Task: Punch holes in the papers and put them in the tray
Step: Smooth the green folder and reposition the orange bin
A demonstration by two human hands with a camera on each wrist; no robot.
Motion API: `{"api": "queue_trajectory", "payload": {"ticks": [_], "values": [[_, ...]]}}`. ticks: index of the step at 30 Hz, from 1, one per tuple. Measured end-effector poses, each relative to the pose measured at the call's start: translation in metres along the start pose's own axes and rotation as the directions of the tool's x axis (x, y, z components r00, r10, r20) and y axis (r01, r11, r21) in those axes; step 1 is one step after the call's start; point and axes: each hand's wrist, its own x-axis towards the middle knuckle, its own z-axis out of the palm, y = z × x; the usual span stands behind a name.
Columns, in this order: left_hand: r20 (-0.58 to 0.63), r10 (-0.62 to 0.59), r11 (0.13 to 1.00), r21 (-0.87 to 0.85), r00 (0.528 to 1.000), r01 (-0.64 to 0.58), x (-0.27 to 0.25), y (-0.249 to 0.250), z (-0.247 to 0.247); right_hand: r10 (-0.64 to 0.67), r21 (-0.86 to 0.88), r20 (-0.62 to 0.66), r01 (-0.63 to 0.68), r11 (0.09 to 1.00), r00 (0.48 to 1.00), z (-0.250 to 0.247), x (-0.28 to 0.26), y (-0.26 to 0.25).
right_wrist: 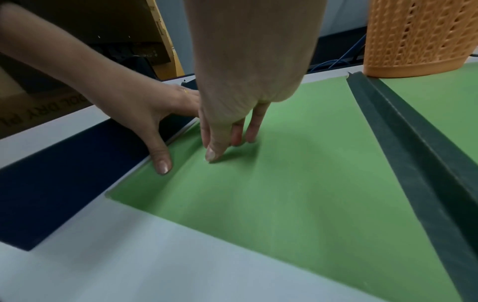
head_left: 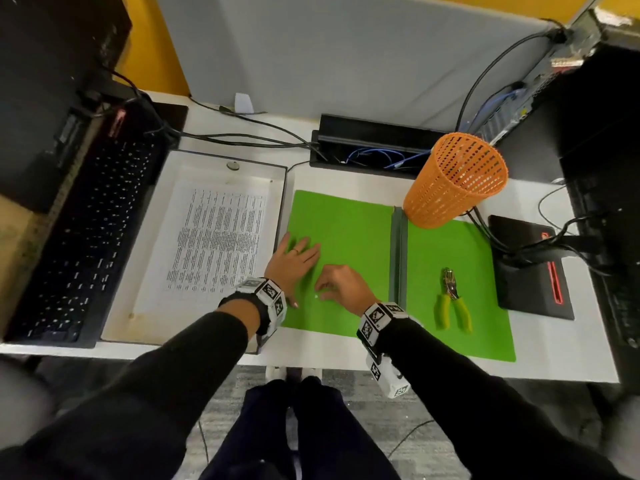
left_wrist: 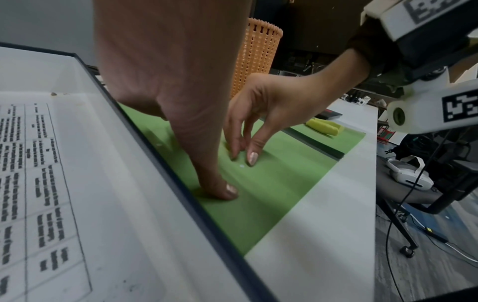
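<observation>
A printed paper (head_left: 214,237) lies in the white tray (head_left: 284,202) at the left. Beside it an open green folder (head_left: 346,220) is spread on the desk. My left hand (head_left: 294,254) lies flat on the folder's left half, next to the tray, thumb (left_wrist: 222,190) pressing down. My right hand (head_left: 329,289) stands on its fingertips (right_wrist: 212,153) on the same half, holding nothing. A tiny white paper dot (left_wrist: 241,166) lies by its thumb. The hole punch (head_left: 452,299), with yellow-green handles, rests untouched on the folder's right half.
An orange mesh basket (head_left: 453,181) stands at the back of the folder's right half, beside the dark spine (head_left: 398,254). A black keyboard (head_left: 86,237) lies left of the tray. A black device (head_left: 533,271) and cables sit at the right.
</observation>
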Motion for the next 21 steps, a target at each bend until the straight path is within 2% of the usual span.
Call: {"api": "queue_trajectory", "payload": {"ticks": [7, 17, 21], "values": [[0.01, -0.038, 0.999, 0.023, 0.999, 0.038, -0.003, 0.005, -0.001, -0.067, -0.106, -0.014, 0.065, 0.992, 0.998, 0.006, -0.005, -0.004], [0.008, -0.023, 0.999, 0.024, 1.0, 0.022, -0.002, 0.003, 0.0, -0.206, -0.195, -0.081, 0.188, 0.963, 0.975, 0.016, -0.006, -0.008], [0.016, -0.021, 0.999, 0.028, 1.0, 0.02, -0.002, 0.002, 0.0, -0.222, -0.229, -0.061, 0.203, 0.952, 0.973, 0.019, -0.005, -0.005]]}}
